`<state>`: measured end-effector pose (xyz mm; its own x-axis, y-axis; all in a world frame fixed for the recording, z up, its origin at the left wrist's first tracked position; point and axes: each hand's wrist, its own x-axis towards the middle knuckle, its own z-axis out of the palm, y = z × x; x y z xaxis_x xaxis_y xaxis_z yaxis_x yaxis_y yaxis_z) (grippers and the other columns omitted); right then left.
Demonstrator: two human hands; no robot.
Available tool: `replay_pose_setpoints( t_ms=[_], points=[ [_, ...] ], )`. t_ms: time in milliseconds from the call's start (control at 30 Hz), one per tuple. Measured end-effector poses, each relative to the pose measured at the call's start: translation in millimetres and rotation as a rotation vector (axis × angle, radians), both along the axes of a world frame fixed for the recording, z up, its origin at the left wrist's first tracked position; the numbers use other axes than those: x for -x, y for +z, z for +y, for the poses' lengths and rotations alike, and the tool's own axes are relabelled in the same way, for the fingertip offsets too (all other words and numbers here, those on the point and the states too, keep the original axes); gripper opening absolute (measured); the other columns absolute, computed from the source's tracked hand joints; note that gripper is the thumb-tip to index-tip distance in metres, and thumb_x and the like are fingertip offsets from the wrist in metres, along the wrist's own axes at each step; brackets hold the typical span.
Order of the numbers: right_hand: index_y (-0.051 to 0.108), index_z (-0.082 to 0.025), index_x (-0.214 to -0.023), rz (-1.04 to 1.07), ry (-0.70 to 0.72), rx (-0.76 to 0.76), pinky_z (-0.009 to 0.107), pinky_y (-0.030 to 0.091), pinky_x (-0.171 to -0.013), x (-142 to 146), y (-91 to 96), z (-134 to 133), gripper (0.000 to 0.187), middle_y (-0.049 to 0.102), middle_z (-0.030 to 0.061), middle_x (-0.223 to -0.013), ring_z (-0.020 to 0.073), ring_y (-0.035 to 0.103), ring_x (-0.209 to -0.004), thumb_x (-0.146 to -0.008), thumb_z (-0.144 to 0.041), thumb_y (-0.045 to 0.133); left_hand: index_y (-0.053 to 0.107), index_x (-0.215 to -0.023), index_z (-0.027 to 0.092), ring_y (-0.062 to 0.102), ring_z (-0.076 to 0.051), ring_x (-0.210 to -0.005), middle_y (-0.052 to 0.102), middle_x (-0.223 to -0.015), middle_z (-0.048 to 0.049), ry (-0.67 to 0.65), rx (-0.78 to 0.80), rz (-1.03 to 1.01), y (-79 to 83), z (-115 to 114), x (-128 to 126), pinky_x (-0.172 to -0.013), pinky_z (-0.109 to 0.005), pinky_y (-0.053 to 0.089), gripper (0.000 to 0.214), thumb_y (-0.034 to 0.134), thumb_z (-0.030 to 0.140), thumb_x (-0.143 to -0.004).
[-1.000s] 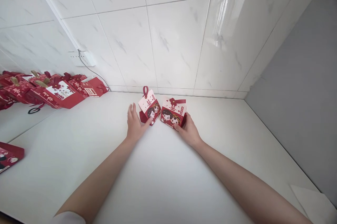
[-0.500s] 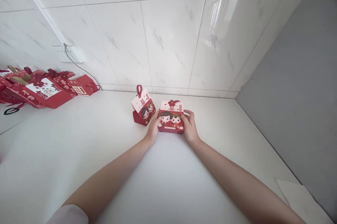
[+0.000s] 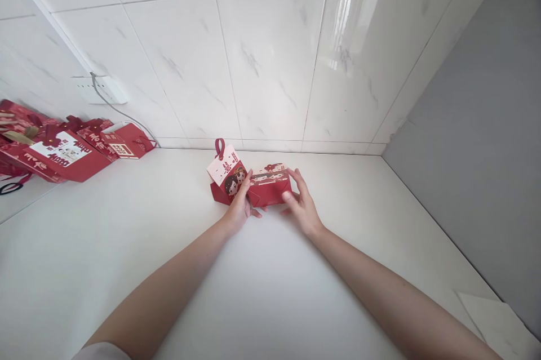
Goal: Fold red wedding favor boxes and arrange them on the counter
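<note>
Tilted red box (image 3: 271, 193), long axis roughly parallel to worktop (image 3: 270, 292) rear edge; left hand (image 3: 238, 212) pinches left end, right hand (image 3: 306, 208) spread at right end.

Two bare hands (image 3: 239, 210) (image 3: 306, 208), two red-and-pink gift boxes (image 3: 228, 171) (image 3: 273, 191) with cartoon couples, several more red gift boxes (image 3: 91, 160) overlapping too much for an exact count, one wall socket panel (image 3: 110, 90), one grey cable (image 3: 114, 107), one white tabletop (image 3: 270, 287)
</note>
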<state>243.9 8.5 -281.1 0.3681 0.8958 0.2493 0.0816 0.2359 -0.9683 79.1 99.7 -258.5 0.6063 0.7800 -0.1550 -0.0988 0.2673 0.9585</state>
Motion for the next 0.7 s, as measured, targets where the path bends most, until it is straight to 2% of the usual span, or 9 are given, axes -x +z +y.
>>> replay_pose_setpoints(
  t_ms=[67,133,267,467,533,633,700],
  points=[
    [0.040,-0.034,-0.143,-0.099,0.022,-0.057,0.047,0.055,-0.092,3,0.7,-1,0.082,0.026,0.0060,-0.159,0.0344,0.041,-0.137,-0.073,-0.058,0.074,0.023,-0.150,0.044,0.066,-0.013,-0.055,0.056,-0.137,-0.0083,0.032,-0.002,-0.024,-0.7,0,0,-0.036,-0.023,0.045,0.068,0.041,0.066,-0.089],
    [0.041,-0.030,-0.142,-0.159,0.014,-0.107,0.049,0.052,-0.098,4,-1.3,2,0.084,0.029,0.0101,-0.157,0.0343,0.039,-0.138,-0.070,-0.052,0.079,0.028,-0.149,0.038,0.062,-0.012,-0.048,0.060,-0.130,-0.0112,0.052,-0.012,-0.015,-1.1,-1,0,-0.032,-0.022,0.038,0.068,0.041,0.067,-0.089],
    [0.045,-0.025,-0.134,-0.203,-0.037,-0.141,0.052,0.046,-0.104,2,-7.4,7,0.074,0.034,0.0149,-0.153,0.0343,0.040,-0.138,-0.072,-0.046,0.079,0.031,-0.148,0.037,0.055,-0.009,-0.039,0.065,-0.116,-0.0101,0.058,-0.041,0.028,-2.1,-2,-3,-0.029,-0.020,0.031,0.068,0.040,0.069,-0.088],
    [0.044,-0.024,-0.131,-0.195,-0.063,-0.125,0.051,0.045,-0.105,2,-9.2,7,0.069,0.035,0.0156,-0.152,0.0331,0.043,-0.136,-0.074,-0.045,0.078,0.032,-0.145,0.034,0.048,-0.007,-0.035,0.067,-0.104,-0.0081,0.018,-0.087,0.023,-4.7,-3,-2,-0.029,-0.020,0.031,0.066,0.038,0.069,-0.089],
    [0.044,-0.024,-0.130,-0.176,-0.064,-0.117,0.050,0.047,-0.103,3,-8.0,7,0.068,0.035,0.0153,-0.152,0.0326,0.045,-0.134,-0.074,-0.046,0.077,0.027,-0.147,0.035,0.054,-0.007,-0.041,0.066,-0.109,-0.0089,0.009,-0.132,0.036,-5.3,-5,0,-0.033,-0.021,0.039,0.073,0.052,0.064,-0.085],
    [0.043,-0.025,-0.129,-0.140,-0.049,-0.112,0.048,0.050,-0.099,4,-5.7,6,0.065,0.033,0.0144,-0.153,0.0313,0.048,-0.130,-0.077,-0.046,0.075,0.022,-0.148,0.038,0.061,-0.008,-0.051,0.060,-0.126,-0.0104,0.006,-0.224,0.101,-5.7,-8,2,-0.047,-0.024,0.054,0.096,0.079,0.046,-0.071],
    [0.041,-0.025,-0.130,-0.114,-0.037,-0.107,0.047,0.051,-0.098,4,-4.2,5,0.062,0.033,0.0135,-0.153,0.0302,0.050,-0.128,-0.079,-0.044,0.073,0.024,-0.147,0.040,0.061,-0.008,-0.051,0.057,-0.132,-0.0108,0.023,-0.256,0.133,-5.8,-9,3,-0.047,-0.024,0.054,0.098,0.082,0.039,-0.068]
  ],
)
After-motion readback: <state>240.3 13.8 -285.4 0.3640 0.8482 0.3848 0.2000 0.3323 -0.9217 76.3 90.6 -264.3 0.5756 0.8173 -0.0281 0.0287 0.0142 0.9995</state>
